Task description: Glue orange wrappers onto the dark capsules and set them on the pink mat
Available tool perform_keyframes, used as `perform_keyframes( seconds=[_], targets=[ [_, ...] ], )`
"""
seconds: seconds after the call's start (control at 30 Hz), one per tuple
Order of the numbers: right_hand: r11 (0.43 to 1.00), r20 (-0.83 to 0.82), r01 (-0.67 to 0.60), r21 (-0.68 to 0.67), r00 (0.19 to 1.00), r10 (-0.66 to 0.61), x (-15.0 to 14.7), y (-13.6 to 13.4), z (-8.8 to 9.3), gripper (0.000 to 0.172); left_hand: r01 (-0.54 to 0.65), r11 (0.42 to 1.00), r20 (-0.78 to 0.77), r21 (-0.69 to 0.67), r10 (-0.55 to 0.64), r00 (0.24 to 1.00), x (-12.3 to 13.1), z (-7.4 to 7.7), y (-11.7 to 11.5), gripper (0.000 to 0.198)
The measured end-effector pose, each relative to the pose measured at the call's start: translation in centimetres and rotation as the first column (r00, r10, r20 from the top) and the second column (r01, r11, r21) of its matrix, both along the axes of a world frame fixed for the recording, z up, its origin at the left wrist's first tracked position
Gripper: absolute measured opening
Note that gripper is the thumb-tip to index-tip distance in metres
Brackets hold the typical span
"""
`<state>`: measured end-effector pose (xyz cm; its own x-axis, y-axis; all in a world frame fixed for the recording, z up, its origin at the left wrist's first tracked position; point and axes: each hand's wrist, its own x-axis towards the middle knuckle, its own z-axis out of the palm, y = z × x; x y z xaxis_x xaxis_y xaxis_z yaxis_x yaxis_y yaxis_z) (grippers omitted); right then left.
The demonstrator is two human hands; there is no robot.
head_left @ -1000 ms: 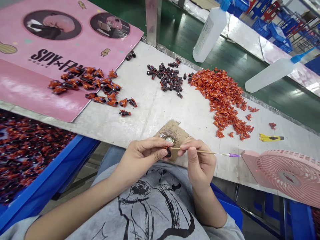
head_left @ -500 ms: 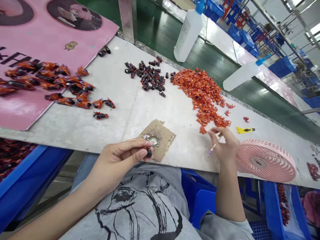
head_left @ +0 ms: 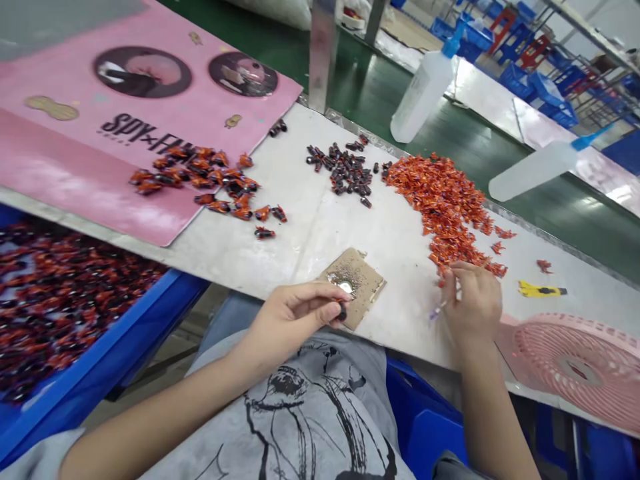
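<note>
My left hand [head_left: 305,312] pinches a small black plastic piece [head_left: 343,312] by the near edge of a cardboard square [head_left: 367,293]. Shiny wet-looking specks and a pale round spot mark that cardboard. Over on the right, my right hand [head_left: 473,303] is closed around a thin white stick with a purple end [head_left: 436,312], which is blurred. Its fingertips are at the near edge of a heap of small orange spiky pieces [head_left: 440,200]; whether they grip one of these is hidden. Loose black pieces [head_left: 345,167] lie left of the heap.
Joined orange-and-black pieces [head_left: 215,177] lie partly on a pink printed sheet [head_left: 150,133]. Two white squeeze bottles [head_left: 423,93] stand or lean behind the heap. A yellow tool [head_left: 543,291] and pink fan [head_left: 575,367] are at right. A full blue bin [head_left: 110,353] sits lower left.
The view has turned left, so the table's things sit farther right in the picture. My right hand has come up against the orange heap. My left hand still holds the black piece.
</note>
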<state>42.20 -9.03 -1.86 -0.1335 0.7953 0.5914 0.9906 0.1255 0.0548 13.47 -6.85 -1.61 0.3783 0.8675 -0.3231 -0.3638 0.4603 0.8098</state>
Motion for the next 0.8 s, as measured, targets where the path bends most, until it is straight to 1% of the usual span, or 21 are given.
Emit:
perform_keyframes(
  seconds=[0.03, 0.07, 0.1, 0.13, 0.2, 0.23, 0.27, 0.3, 0.33, 0.37, 0.43, 0.5, 0.57, 0.6, 0.63, 0.7, 0.73, 0.8],
  targets=[
    [0.998, -0.102, -0.066, 0.011, 0.993, 0.067, -1.2, -0.2, 0.7, 0.012, -0.001, 1.000, 0.017, 0.002, 0.001, 1.000, 0.3, 0.0, 0.0, 0.016],
    [0.989, -0.234, -0.144, -0.025, 0.963, 0.134, -2.6, -0.4, 1.5, 0.011, 0.001, 1.000, 0.042, 0.006, -0.001, 0.999, 0.5, 0.0, 0.0, 0.016],
    [0.967, -0.357, -0.243, -0.076, 0.912, 0.201, -4.1, -0.8, 2.3, 0.012, 0.006, 1.000, 0.076, 0.011, -0.006, 0.997, 0.8, 0.0, 0.0, 0.016],
    [0.931, -0.463, -0.346, -0.113, 0.848, 0.259, -5.7, -1.1, 2.9, 0.014, 0.018, 1.000, 0.119, 0.014, -0.019, 0.993, 1.1, 0.1, 0.0, 0.016],
    [0.848, -0.597, -0.518, -0.116, 0.718, 0.357, -8.5, -1.8, 3.7, 0.016, 0.071, 0.997, 0.222, 0.008, -0.071, 0.972, 1.3, 0.4, -0.3, 0.017],
    [0.818, -0.650, -0.566, -0.102, 0.661, 0.376, -9.7, -2.0, 3.7, 0.016, 0.097, 0.995, 0.272, -0.004, -0.092, 0.958, 1.4, 0.7, -0.5, 0.018],
    [0.808, -0.689, -0.584, -0.078, 0.617, 0.380, -10.7, -2.2, 3.5, 0.016, 0.112, 0.993, 0.313, -0.020, -0.101, 0.944, 1.3, 1.0, -0.7, 0.019],
    [0.821, -0.716, -0.569, -0.048, 0.592, 0.369, -11.5, -2.2, 3.2, 0.015, 0.116, 0.992, 0.342, -0.040, -0.095, 0.935, 1.2, 1.2, -0.9, 0.018],
    [0.852, -0.732, -0.524, -0.012, 0.585, 0.349, -12.2, -2.2, 2.7, 0.013, 0.108, 0.992, 0.359, -0.063, -0.078, 0.930, 1.0, 1.5, -1.0, 0.018],
    [0.887, -0.736, -0.461, 0.029, 0.590, 0.331, -12.8, -2.2, 2.2, 0.011, 0.088, 0.992, 0.363, -0.088, -0.050, 0.930, 0.8, 1.7, -1.1, 0.018],
    [0.939, -0.696, -0.319, 0.128, 0.646, 0.314, -13.7, -1.9, 1.4, 0.007, 0.033, 0.990, 0.346, -0.135, 0.016, 0.938, 0.3, 2.1, -1.1, 0.019],
    [0.945, -0.604, -0.239, 0.223, 0.727, 0.326, -14.4, -1.5, 0.9, 0.009, -0.034, 0.983, 0.325, -0.183, 0.093, 0.941, 0.1, 2.1, -0.9, 0.021],
    [0.937, -0.516, -0.233, 0.261, 0.787, 0.339, -14.9, -1.0, 0.6, 0.012, -0.093, 0.968, 0.310, -0.234, 0.165, 0.936, -0.1, 2.0, -0.7, 0.023],
    [0.937, -0.497, -0.243, 0.252, 0.798, 0.341, -15.0, -0.9, 0.5, 0.011, -0.117, 0.959, 0.304, -0.258, 0.196, 0.932, -0.1, 2.0, -0.6, 0.024],
    [0.940, -0.505, -0.257, 0.226, 0.794, 0.339, -15.0, -0.7, 0.4, 0.009, -0.136, 0.951, 0.298, -0.279, 0.220, 0.929, -0.1, 1.9, -0.5, 0.025],
    [0.947, -0.577, -0.279, 0.157, 0.752, 0.317, -14.7, -0.6, 0.2, 0.008, -0.163, 0.940, 0.291, -0.299, 0.252, 0.923, -0.1, 1.8, -0.4, 0.027],
    [0.950, -0.632, -0.285, 0.126, 0.715, 0.299, -14.6, -0.6, 0.1, 0.009, -0.168, 0.939, 0.292, -0.301, 0.259, 0.921, -0.1, 1.8, -0.3, 0.027],
    [0.954, -0.751, -0.289, 0.076, 0.613, 0.245, -14.3, -0.7, -0.1, 0.013, -0.162, 0.942, 0.296, -0.293, 0.250, 0.922, 0.0, 1.9, -0.3, 0.027]
  ],
)
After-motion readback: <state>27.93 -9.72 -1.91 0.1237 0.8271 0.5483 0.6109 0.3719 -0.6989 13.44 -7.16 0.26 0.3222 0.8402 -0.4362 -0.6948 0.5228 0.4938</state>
